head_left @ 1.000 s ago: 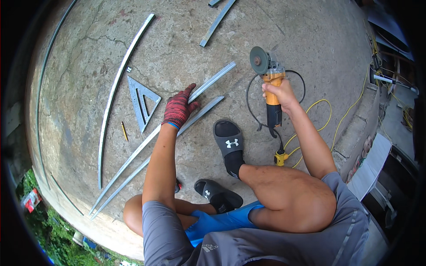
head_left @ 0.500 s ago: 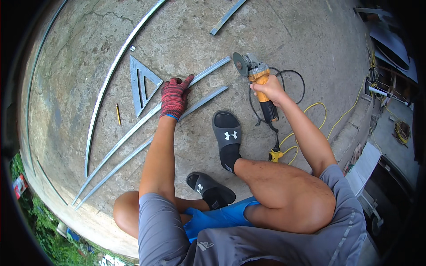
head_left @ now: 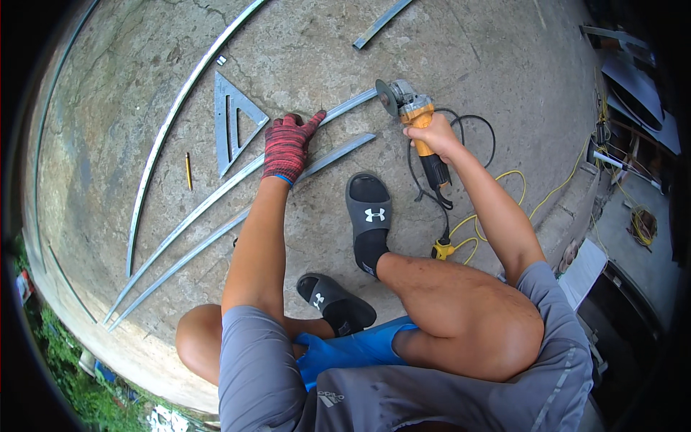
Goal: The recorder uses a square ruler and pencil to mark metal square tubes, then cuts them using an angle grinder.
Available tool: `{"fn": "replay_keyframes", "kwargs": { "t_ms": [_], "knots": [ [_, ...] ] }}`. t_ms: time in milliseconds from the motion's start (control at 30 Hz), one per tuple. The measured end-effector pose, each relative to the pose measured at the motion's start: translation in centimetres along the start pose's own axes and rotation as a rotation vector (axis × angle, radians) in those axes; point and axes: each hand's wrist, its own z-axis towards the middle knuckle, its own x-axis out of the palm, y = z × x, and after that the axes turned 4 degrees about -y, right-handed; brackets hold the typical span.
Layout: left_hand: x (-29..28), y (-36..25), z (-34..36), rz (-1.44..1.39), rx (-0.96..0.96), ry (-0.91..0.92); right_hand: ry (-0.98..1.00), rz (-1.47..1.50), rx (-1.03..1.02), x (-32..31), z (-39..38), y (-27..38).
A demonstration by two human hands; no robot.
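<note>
My left hand (head_left: 286,147), in a red-and-black knit glove, is closed over a long metal channel (head_left: 350,106) lying on the concrete. Its thumb side points along the channel toward the far right end. My bare right hand (head_left: 436,137) grips an orange-and-black angle grinder (head_left: 417,113) by its body. The grinder's cutting disc (head_left: 386,98) is at that channel's end; whether it touches cannot be told. Nearer to me, a second metal channel (head_left: 338,153) runs roughly alongside, partly hidden by my left arm. A triangular metal speed square (head_left: 222,126) lies left of the gloved hand.
A yellow pencil (head_left: 188,171) and another long channel (head_left: 167,126) lie to the left. A short metal length (head_left: 381,24) is at the far side. The grinder's black cord (head_left: 492,137) loops right, joining a yellow extension connector (head_left: 442,250). My sandaled foot (head_left: 368,209) is near the channels.
The grinder's disc has come closer to the channel's end. My gloved hand stays on the channel, its thumb side stretched a little farther along it. The whole view has shifted slightly.
</note>
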Motion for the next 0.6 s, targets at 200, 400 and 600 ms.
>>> {"fn": "replay_keyframes", "kwargs": {
  "t_ms": [200,400,600],
  "knots": [
    [-0.2,-0.1,0.0,-0.036,-0.022,0.018,-0.002,0.012,-0.005,0.1,0.2,0.0],
    [0.5,0.2,0.1,-0.055,-0.04,-0.001,-0.014,-0.001,-0.006,0.5,0.1,0.5],
    [0.8,0.5,-0.1,-0.043,0.03,-0.129,-0.011,-0.019,-0.003,0.4,0.1,0.6]
  ]
}}
